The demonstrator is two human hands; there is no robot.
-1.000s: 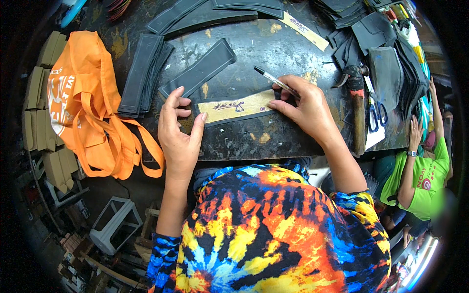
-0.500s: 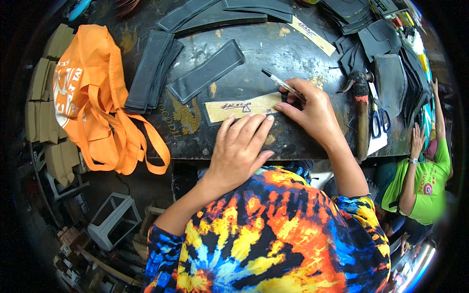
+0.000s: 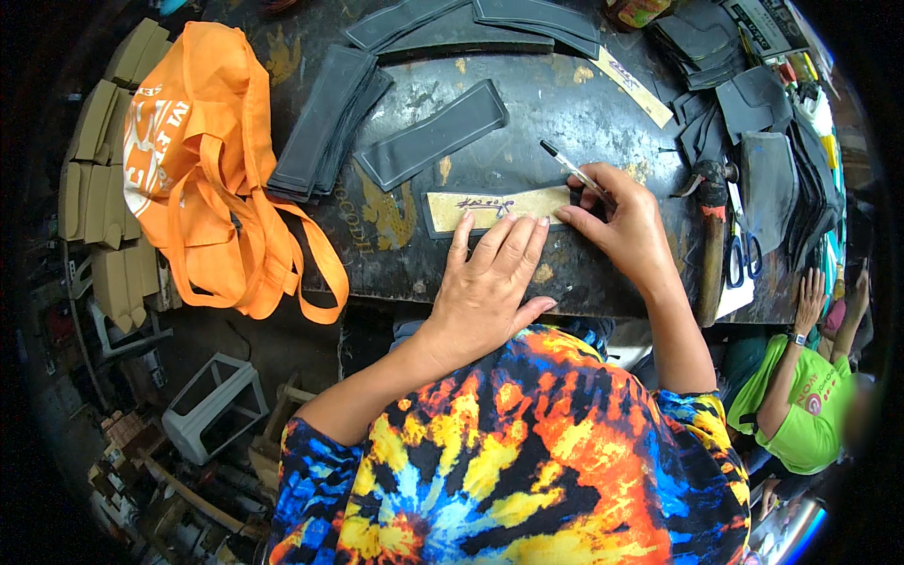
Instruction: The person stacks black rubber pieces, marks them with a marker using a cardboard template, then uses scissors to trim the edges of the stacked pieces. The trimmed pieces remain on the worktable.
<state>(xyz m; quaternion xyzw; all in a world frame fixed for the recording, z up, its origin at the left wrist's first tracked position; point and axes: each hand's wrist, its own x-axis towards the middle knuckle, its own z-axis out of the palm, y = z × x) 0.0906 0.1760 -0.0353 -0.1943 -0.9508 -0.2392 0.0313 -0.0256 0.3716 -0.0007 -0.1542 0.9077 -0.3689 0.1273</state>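
My left hand (image 3: 490, 282) lies flat, its spread fingertips pressing the lower edge of a tan cardboard template (image 3: 444, 213) with handwriting on it. Under the template is a dark sheet piece (image 3: 432, 229), showing as a thin border. A pen (image 3: 561, 162) with a clear barrel rests between the fingers of my right hand (image 3: 623, 224), its dark end pointing up and left. The right thumb touches the template's right end. Just beyond lies a single black strip (image 3: 433, 137) with a pale outline along its edges.
Black strips are stacked (image 3: 325, 122) at left, beside an orange cloth bag (image 3: 212, 179). Another cardboard template (image 3: 633, 87) lies farther back. To the right are a hammer (image 3: 712, 259), scissors (image 3: 739, 254) and black cut pieces (image 3: 767, 184). A person in a green shirt (image 3: 800, 400) is at far right.
The whole scene has shifted slightly rightward in view. My hands keep nearly the same hold on template and pen. The other person's raised arm at far right has come down.
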